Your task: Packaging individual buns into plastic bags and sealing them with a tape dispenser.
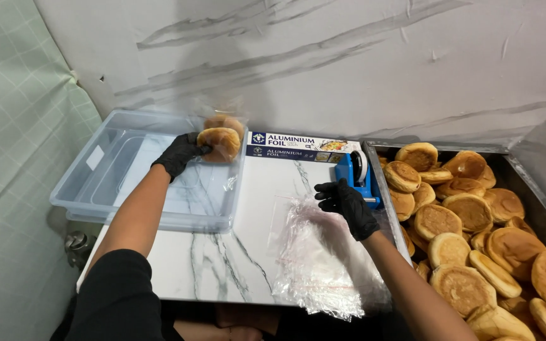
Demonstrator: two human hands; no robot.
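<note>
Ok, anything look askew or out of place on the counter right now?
Slightly. The stack of clear bags hangs over the counter's front edge, crumpled, under the right hand. The clear tub also juts past the counter's left edge. The buns lie heaped in the metal tray; nothing looks spilled.

black-gloved left hand (181,153); golden-brown buns (220,141); blue tape dispenser (356,179); white grey-veined table (222,265)

grey streaked wall (349,63) behind a white marble-patterned table (222,265), green checked sheet (14,126) left.
</note>
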